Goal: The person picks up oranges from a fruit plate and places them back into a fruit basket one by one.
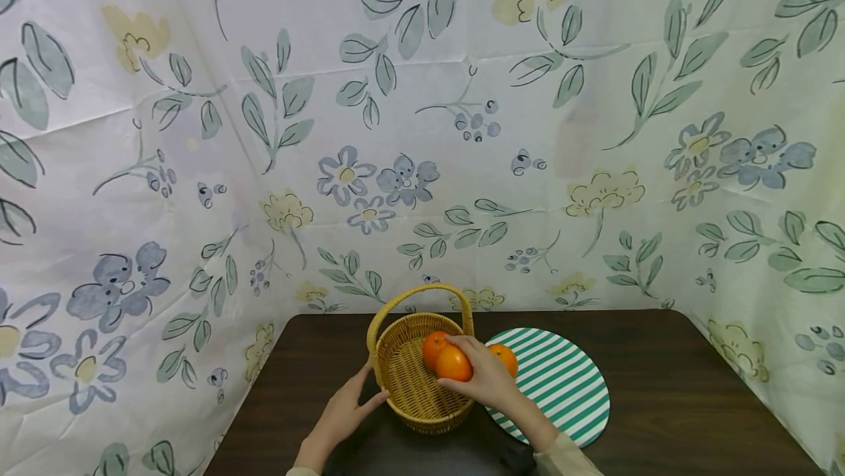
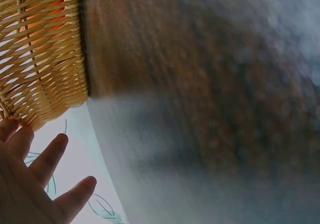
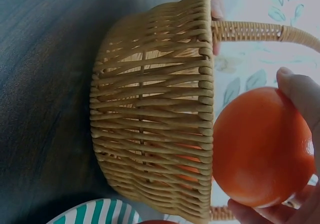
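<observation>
A wicker basket (image 1: 422, 388) with an arched handle stands on the dark table. My right hand (image 1: 485, 377) grips an orange (image 1: 454, 364) over the basket's right side; in the right wrist view this smooth orange (image 3: 262, 146) is at rim height between thumb and fingers. Another orange (image 1: 433, 347) lies inside the basket, partly covered by the held one. A third orange (image 1: 505, 360) rests on a round green-and-white striped mat or plate (image 1: 568, 388), partly behind my right hand. My left hand (image 1: 343, 410) touches the basket's left rim near the handle base, fingers (image 2: 50, 159) spread and fairly straight.
The dark wooden table (image 1: 673, 388) extends to both sides of the basket and striped round. A floral cloth (image 1: 462, 168) hangs behind the table and along its sides. A small black object (image 1: 518, 459) is near my right sleeve at the front.
</observation>
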